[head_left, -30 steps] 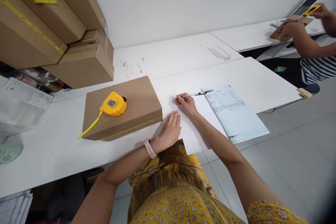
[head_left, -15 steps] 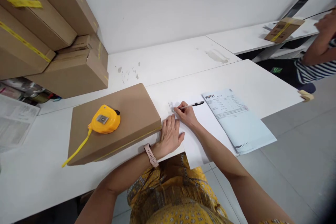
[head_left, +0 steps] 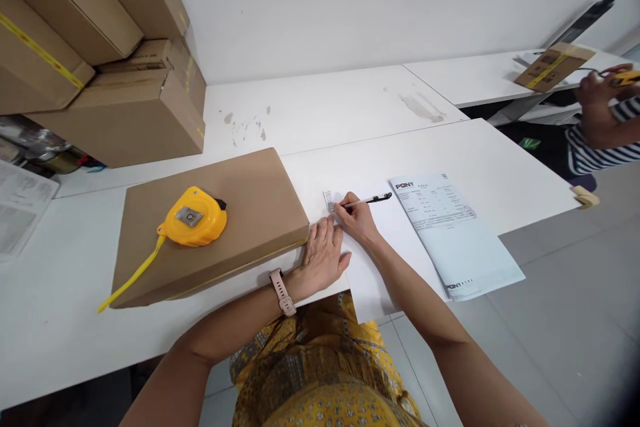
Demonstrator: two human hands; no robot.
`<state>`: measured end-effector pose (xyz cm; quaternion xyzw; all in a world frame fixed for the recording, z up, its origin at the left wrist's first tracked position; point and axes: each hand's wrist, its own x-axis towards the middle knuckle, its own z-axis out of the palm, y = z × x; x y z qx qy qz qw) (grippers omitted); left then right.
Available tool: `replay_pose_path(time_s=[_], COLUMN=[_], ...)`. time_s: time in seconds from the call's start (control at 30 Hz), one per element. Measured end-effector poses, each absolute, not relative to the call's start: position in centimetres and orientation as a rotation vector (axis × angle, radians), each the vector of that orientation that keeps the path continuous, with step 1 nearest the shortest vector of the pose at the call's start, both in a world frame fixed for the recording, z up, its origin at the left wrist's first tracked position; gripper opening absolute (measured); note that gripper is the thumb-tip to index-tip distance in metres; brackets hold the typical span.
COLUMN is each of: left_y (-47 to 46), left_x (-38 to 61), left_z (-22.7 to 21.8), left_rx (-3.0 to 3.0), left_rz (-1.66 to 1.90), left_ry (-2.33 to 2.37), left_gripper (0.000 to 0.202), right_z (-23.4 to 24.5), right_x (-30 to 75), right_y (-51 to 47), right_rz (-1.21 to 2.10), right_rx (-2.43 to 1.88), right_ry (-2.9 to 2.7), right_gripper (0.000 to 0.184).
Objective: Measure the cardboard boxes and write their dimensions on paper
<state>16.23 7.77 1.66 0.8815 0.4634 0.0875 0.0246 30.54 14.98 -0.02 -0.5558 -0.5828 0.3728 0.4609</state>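
The co-worker's hands (head_left: 593, 89) now sit lower by the two-o'clock carton (head_left: 554, 68), while your right hand (head_left: 356, 217) pinches the pen (head_left: 373, 200) low, likely for control, over the sheet (head_left: 407, 240) that your left hand (head_left: 323, 257), empty and flat at eight o'clock, apparently steadies.

This looks like a packing room or workroom: cardboard boxes (head_left: 135, 117) with yellow tape (head_left: 43, 51) are stacked along a white worktop (head_left: 345, 107) against a plain wall (head_left: 320, 7), with a tape measure (head_left: 197, 219), pen (head_left: 376, 199), printed papers (head_left: 463, 243) and another person (head_left: 603, 127) farther along.
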Motion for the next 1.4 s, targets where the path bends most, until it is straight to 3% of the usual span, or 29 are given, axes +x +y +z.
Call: replay_pose_path(time_s=[1.4], left_y=[7.73], left_x=[16.22], left_z=[1.87], left_rx=[2.772], left_rz=[0.218], left_ry=[1.457], left_gripper=[0.061], right_z=[0.18], right_x=[30.54], right_y=[14.90], right_rz=[0.900], right_rx=[-1.395], right_ry=[-1.441], right_gripper=[0.022])
